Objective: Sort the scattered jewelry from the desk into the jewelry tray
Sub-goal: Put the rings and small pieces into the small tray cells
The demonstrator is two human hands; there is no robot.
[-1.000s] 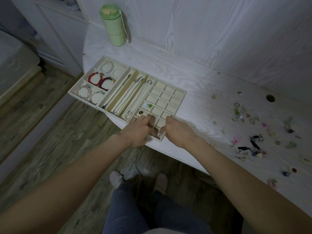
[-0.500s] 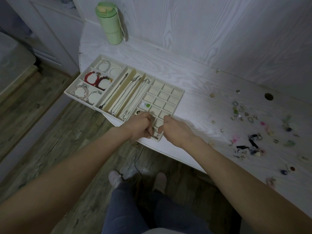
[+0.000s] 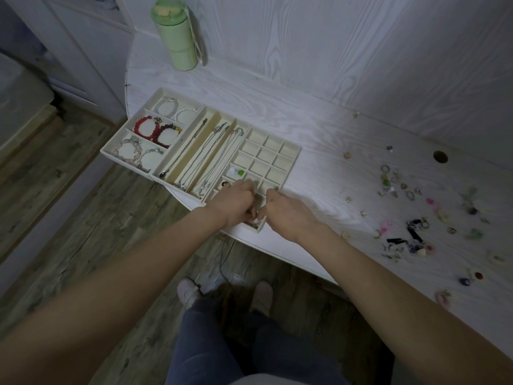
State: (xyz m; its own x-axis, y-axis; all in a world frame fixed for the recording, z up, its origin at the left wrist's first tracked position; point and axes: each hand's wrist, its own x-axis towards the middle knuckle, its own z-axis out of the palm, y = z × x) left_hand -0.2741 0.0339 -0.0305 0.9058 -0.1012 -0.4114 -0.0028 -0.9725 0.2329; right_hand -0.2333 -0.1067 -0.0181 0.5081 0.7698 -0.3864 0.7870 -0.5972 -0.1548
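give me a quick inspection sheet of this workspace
surface: white wood-grain desk with a round hole.
job's things: tray at the desk's left edge holds bracelets and necklaces; most small cells are bare.
clutter: loose jewelry scattered on the right.
grippers: left hand and right hand curled over the tray's near corner; what they hold is unclear.
cables: thin cord on the floor.
surroundings: green bottle, wood floor.

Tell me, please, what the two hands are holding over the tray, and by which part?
Both hands, left and right, meet fingertip to fingertip over the nearest small cell of the jewelry tray. Something tiny seems pinched between them, but what, and where, cannot be told.
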